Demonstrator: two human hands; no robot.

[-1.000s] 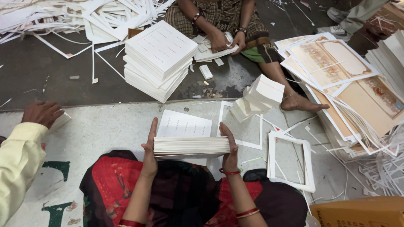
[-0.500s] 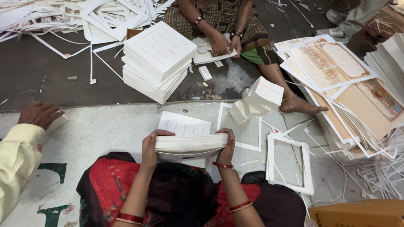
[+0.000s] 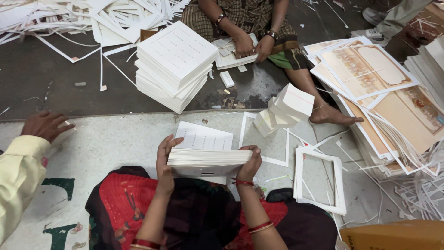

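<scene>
I hold a thick stack of white printed sheets level above my lap, over red and black cloth. My left hand grips its left end, fingers curled over the top. My right hand clamps the right end, thumb on top. Just beyond the stack a single printed white sheet lies on the pale floor mat. Red bangles ring both my wrists.
A tall pile of white sheets stands ahead. A seated person's hands handle small cards opposite me. Another person's hand in a yellow sleeve rests at the left. Small card stacks, white paper frames, large tan printed sheets and paper offcuts lie around.
I have pulled the stack closer to my lap and shifted both hands from flat against its ends to gripping it. The person opposite keeps handling cards.
</scene>
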